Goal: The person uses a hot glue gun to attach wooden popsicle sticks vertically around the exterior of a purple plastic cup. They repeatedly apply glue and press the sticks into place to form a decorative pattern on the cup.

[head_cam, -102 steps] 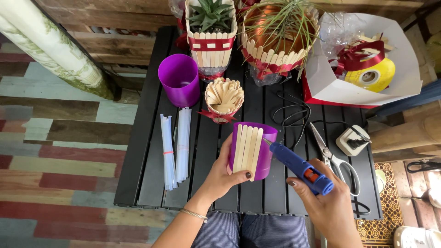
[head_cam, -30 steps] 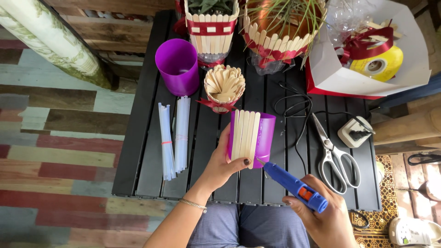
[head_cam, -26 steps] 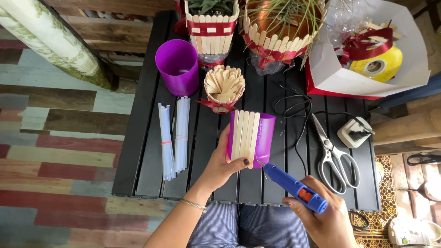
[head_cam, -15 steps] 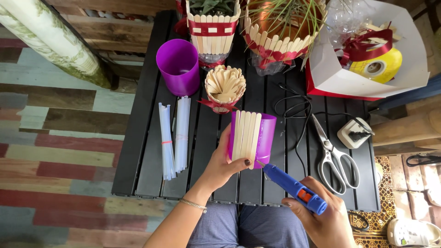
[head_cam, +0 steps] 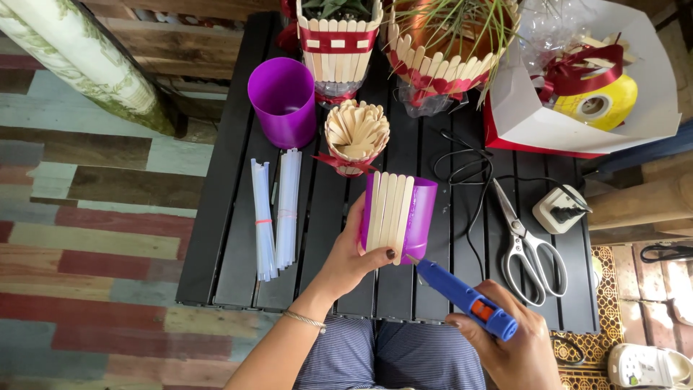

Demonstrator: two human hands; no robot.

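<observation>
My left hand (head_cam: 348,261) grips a purple plastic cup (head_cam: 422,217) lying on its side over the black slatted table (head_cam: 224,217). Several pale wooden craft sticks (head_cam: 388,215) are stuck side by side on the cup's wall. My right hand (head_cam: 516,350) holds a blue glue gun (head_cam: 462,298), its tip touching the cup's lower edge beside the last stick. A small container full of loose craft sticks (head_cam: 356,133) stands just behind the cup.
A second purple cup (head_cam: 281,101) stands upright at the left. Two bundles of clear glue sticks (head_cam: 276,213) lie to the left of my hand. Scissors (head_cam: 523,242), a black cord (head_cam: 469,173) and a white plug adapter (head_cam: 559,209) lie to the right. Two stick-clad planters (head_cam: 339,43) and a white box with ribbon (head_cam: 585,94) stand at the back.
The cup has turned slightly in my left hand, and the glue gun has swung from the cup's right side down to its lower edge.
</observation>
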